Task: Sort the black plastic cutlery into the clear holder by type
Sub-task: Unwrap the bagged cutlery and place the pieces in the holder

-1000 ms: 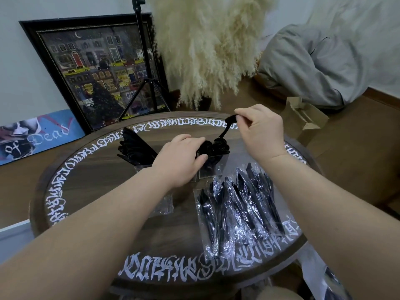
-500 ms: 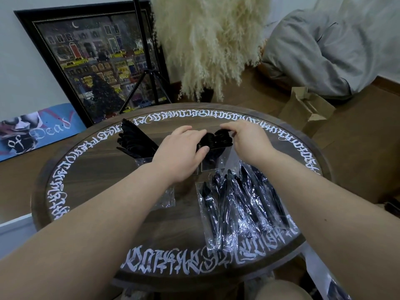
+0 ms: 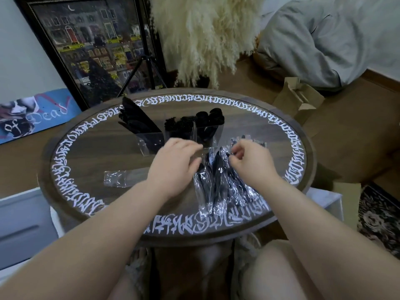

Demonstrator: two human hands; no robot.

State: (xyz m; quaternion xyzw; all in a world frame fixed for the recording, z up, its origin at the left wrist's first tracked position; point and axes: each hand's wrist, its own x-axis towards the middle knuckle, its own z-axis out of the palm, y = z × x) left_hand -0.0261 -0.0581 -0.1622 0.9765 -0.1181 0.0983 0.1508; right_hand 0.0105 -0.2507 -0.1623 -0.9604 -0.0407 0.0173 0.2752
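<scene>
Black plastic cutlery already stands sorted in the clear holder (image 3: 173,135) at the far middle of the round table (image 3: 86,161) in the head view — knives leaning left in the left compartment, forks in the middle, spoons on the right, all handles down and heads up. Nearer the person lies a fan of wrapped cutlery packets (image 3: 218,187), their long axes running roughly from the near rim away toward the holder, slightly splayed. The left hand (image 3: 173,167) hovers over the fan's left edge with fingers loosely curved, gripping nothing I can make out; the right hand (image 3: 251,161) has its fingertips pinched at the top of a packet (the blur hides how firm the hold is). An empty wrapper (image 3: 121,178) lies flat to the left. The step in hand looks like picking the next packet — the next move likely calls for lifting one free, tearing it open and dropping the piece into its matching compartment.
</scene>
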